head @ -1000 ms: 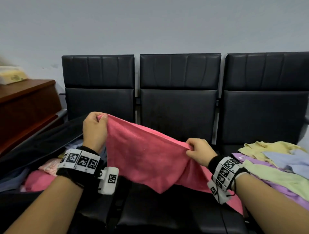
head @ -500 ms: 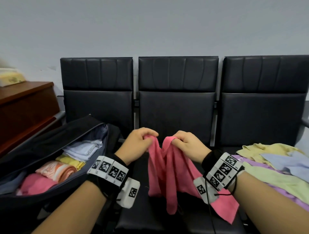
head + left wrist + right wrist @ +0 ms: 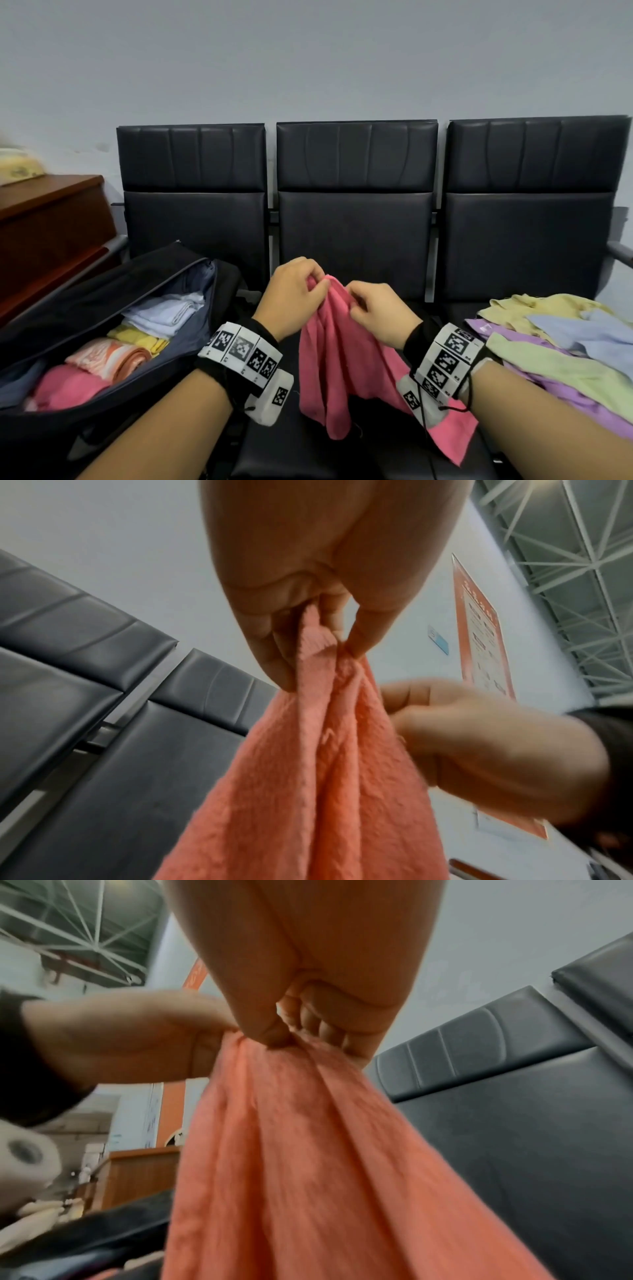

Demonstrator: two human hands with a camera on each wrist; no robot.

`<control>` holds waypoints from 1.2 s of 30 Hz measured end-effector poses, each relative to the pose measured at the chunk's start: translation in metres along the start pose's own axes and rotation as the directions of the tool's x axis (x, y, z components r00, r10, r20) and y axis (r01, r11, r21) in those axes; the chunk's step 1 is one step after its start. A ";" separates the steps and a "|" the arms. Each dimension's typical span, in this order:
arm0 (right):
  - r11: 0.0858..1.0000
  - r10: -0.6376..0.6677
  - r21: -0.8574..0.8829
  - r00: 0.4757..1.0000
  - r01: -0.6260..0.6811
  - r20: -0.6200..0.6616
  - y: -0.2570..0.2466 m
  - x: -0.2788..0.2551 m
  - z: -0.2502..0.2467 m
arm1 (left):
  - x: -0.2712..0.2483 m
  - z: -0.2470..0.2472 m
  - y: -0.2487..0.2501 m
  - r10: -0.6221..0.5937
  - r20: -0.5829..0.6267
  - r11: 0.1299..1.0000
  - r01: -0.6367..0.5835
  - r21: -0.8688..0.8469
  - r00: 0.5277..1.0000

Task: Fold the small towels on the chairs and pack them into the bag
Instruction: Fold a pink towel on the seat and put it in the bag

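A pink towel hangs doubled over the middle chair seat, its top corners brought together. My left hand pinches the left corner between thumb and fingers. My right hand pinches the right corner right beside it, knuckles almost touching. In the left wrist view the towel drops from my left hand, and in the right wrist view the towel drops from my right hand. An open black bag on the left chair holds several folded towels.
A heap of loose yellow, blue, green and purple towels covers the right chair. A wooden cabinet stands left of the bag. The three black chair backs rise against a grey wall.
My hands came together from wide apart, bringing the pink towel's two top corners side by side. The towel went from spread flat to hanging in folds.
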State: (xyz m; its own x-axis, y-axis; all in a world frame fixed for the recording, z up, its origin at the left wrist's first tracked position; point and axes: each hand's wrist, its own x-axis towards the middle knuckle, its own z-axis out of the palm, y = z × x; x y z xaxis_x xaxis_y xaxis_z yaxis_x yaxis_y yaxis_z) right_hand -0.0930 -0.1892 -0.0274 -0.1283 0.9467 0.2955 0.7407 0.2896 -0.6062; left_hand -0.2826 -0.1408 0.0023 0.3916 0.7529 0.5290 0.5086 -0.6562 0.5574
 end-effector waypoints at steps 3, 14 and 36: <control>0.983 0.091 -0.161 0.995 -0.083 0.042 0.019 -0.007 -0.003 | 0.004 -0.011 -0.008 -0.048 -0.146 0.997 0.040 -0.062 0.988; 0.836 0.459 -0.275 0.880 -0.475 -0.124 0.084 -0.023 -0.044 | 0.015 -0.072 -0.056 -0.330 -0.480 0.944 0.271 -0.189 0.813; 0.690 0.191 0.677 0.966 -0.258 0.174 -0.006 -0.009 -0.041 | 0.020 0.004 -0.034 -0.325 0.098 0.922 0.338 -0.188 0.941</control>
State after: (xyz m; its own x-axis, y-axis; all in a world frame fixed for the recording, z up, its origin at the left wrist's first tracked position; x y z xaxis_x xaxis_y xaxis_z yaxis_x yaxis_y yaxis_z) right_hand -0.0694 -0.2053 0.0043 -0.0969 0.9944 0.0412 0.0978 0.0507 -0.9939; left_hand -0.2892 -0.1032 -0.0087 0.2780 0.9264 0.2541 0.4571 -0.3602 0.8132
